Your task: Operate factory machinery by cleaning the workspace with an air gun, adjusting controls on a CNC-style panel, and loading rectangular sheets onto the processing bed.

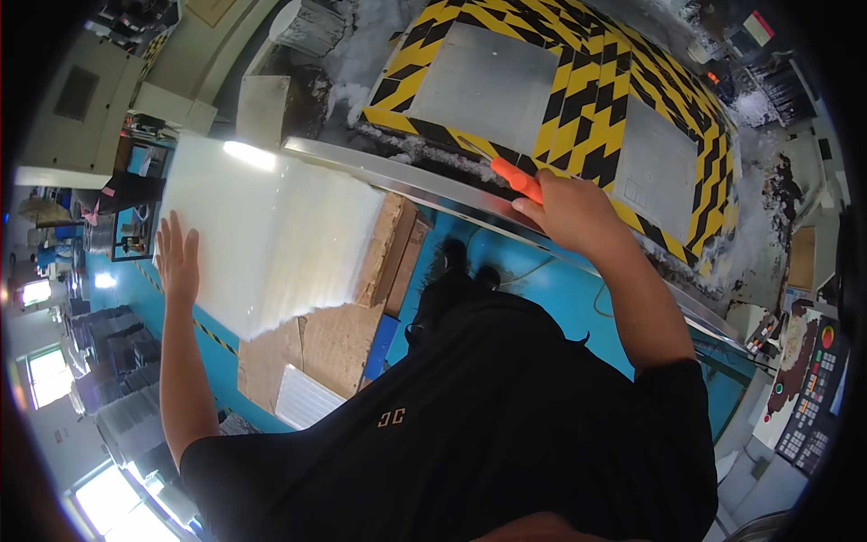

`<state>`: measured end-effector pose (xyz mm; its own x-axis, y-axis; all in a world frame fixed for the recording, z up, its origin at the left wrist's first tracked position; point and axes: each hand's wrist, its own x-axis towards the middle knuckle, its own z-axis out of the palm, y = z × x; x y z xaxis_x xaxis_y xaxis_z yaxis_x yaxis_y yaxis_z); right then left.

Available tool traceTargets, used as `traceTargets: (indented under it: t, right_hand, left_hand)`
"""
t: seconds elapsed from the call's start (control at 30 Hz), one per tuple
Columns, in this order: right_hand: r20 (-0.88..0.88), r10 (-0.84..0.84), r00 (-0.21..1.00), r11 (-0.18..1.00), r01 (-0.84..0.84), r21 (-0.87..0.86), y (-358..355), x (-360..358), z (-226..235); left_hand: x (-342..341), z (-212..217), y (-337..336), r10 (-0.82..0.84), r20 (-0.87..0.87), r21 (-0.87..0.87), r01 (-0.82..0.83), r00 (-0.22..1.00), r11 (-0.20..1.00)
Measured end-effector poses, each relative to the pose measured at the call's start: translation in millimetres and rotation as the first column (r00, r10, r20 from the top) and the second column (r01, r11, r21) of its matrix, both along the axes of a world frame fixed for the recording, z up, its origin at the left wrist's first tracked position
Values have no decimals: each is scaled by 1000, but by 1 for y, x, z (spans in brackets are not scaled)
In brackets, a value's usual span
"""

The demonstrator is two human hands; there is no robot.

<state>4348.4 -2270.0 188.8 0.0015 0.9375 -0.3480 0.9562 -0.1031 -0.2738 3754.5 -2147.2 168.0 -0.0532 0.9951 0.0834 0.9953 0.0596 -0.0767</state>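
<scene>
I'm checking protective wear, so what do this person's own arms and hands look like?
The left hand and right hand are both bare, without gloves. Neither wrist shows a watch or bracelet. The forearms are uncovered; the short, plain black sleeves belong to a black shirt with a small tan mark on its front.

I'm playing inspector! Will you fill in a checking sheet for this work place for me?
Surface: grey metal plates framed by yellow-and-black striped tape.
Job's things: orange-handled tool at the tape's near edge; pale stack on wooden boards.
Clutter: whitish debris around the striped area.
Left grip: open, fingers spread at the stack's left edge.
Right grip: closed around the orange handle.
Cables: thin line on the blue floor, perhaps a cable or hose.
Surroundings: control panel at right, bright windows at left.
</scene>
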Motion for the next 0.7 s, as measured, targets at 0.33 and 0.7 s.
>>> traceTargets:
  t: [0.33,0.7]
  right_hand:
    - [78,-170,982,982,175,-69,-45,48,5]
    - [88,-388,918,921,381,81,54,151,-75]
  left_hand:
    - [-10,-6,3,-74,39,20,74,996,997]
    - [-4,-6,7,-40,32,19,40,999,999]
